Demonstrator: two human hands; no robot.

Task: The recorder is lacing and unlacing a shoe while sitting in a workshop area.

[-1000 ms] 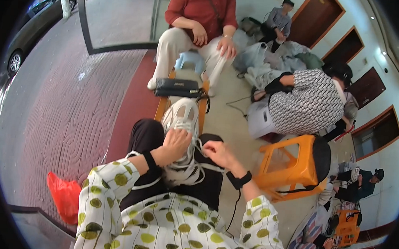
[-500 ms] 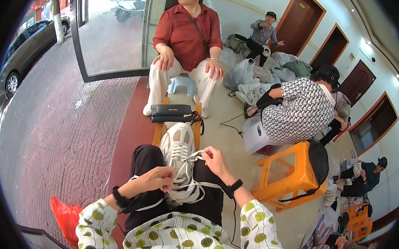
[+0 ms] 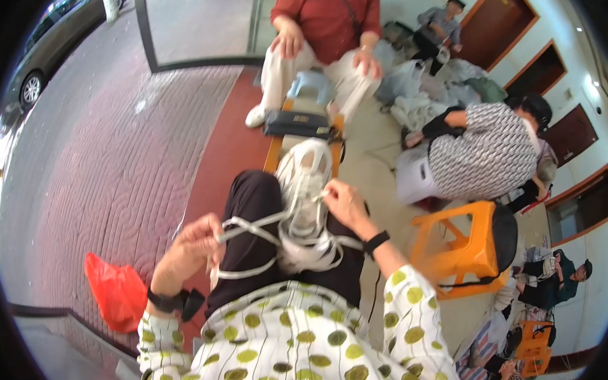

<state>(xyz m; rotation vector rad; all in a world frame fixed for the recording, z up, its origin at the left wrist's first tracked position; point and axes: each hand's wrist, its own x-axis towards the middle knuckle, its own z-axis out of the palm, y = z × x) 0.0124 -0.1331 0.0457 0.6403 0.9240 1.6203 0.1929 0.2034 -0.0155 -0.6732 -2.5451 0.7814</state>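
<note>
A white and beige sneaker (image 3: 298, 163) sits between my black-trousered knees, its toe pointing away from me. Off to its left, my left hand (image 3: 194, 243) pinches a white shoelace (image 3: 250, 226), which stretches across my left thigh back to the shoe. A further loop of lace hangs below that hand. My right hand (image 3: 348, 206) is closed at the right side of the lacing, its fingertips pinching lace against the shoe. Beyond the toe lies a black purse (image 3: 299, 124) on a narrow orange-yellow wooden stand (image 3: 273, 155).
A person in a red shirt (image 3: 327, 19) sits opposite on a light blue stool (image 3: 311, 86). At right stands an orange plastic stool (image 3: 455, 249); behind it a person in a patterned top (image 3: 481, 158) bends over. A red plastic bag (image 3: 114, 290) lies at left on the paving.
My left hand has moved left, away from the shoe, drawing the lace out across my thigh. My right hand has come in closer to the lacing. The whole view has shifted.
</note>
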